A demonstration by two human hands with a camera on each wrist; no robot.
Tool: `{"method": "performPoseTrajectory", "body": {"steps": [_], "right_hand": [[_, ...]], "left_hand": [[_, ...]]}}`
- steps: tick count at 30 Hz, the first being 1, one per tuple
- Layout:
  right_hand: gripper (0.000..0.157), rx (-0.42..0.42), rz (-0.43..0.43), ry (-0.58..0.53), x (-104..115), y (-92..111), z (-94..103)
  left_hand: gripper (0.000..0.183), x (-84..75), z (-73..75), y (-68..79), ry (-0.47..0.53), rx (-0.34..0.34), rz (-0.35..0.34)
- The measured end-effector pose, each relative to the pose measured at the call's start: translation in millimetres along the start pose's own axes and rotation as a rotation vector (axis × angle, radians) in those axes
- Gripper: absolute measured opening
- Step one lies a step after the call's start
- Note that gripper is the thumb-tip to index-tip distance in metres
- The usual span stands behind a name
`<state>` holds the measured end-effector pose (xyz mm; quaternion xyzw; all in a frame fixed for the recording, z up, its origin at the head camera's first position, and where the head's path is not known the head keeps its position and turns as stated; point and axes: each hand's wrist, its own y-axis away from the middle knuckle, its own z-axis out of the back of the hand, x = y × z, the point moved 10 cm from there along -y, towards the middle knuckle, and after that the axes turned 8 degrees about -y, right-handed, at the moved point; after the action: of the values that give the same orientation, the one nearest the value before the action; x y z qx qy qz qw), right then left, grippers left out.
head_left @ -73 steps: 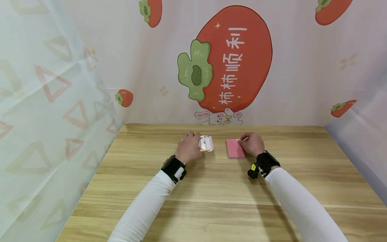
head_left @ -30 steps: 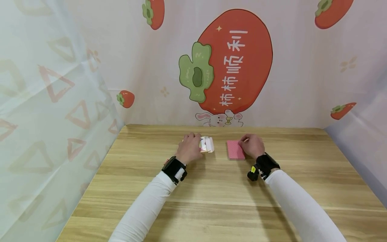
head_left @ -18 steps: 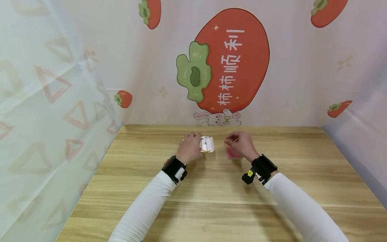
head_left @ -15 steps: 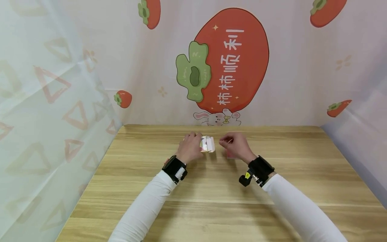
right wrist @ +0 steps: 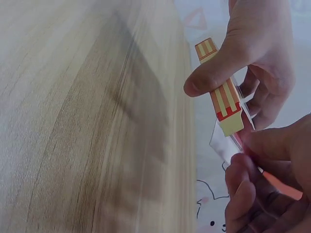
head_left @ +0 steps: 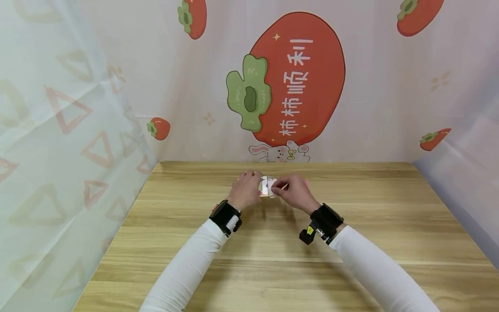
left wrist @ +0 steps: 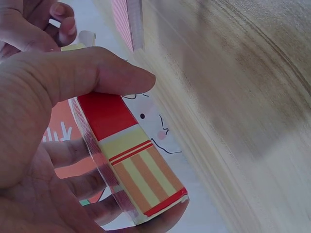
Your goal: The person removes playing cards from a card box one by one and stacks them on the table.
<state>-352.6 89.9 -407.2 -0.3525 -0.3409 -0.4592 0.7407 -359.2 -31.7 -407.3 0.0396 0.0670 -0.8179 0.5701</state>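
Observation:
On the left, my left hand [head_left: 245, 189] grips a small playing-card box [head_left: 264, 186], its thumb along the striped narrow side [left wrist: 141, 170]. The box's open end and white flap [right wrist: 223, 141] point right. At that opening, my right hand [head_left: 296, 193] pinches a playing card [right wrist: 238, 140] with a red-patterned back between thumb and fingers. Most of the card is covered by the fingers and box. Behind the right hand, the red-backed deck of cards [head_left: 307, 183] lies on the table, mostly hidden in the head view; its side edge [left wrist: 136, 24] shows in the left wrist view.
The wooden table [head_left: 249, 260] carries all of this near its far edge. A white cloth backdrop [head_left: 374, 86] with a large printed persimmon [head_left: 315, 86] hangs right behind it, with more printed cloth [head_left: 66, 173] at the left.
My right hand has left the deck and moved left to the open end of the card box, carrying a card. The left hand keeps its grip in the same place.

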Motion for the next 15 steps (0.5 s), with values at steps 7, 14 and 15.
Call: {"method": "performPoseTrajectory", "body": {"steps": [7,14,15], "right_hand": [[0.011,0.012,-0.114,-0.054,-16.0,-2.6,-7.2],[0.012,0.020,-0.246,-0.075,-30.9,-3.2,-11.8],[0.013,0.023,-0.265,-0.081,-32.9,-3.2,-12.4]], "left_hand": [[0.059,-3.0,-0.7,-0.8,-0.006,-0.005,-0.021],[0.057,-4.0,-0.9,-0.1,-0.013,-0.007,-0.027],[0.057,-4.1,-0.9,-0.1,-0.013,-0.006,-0.027]]}}
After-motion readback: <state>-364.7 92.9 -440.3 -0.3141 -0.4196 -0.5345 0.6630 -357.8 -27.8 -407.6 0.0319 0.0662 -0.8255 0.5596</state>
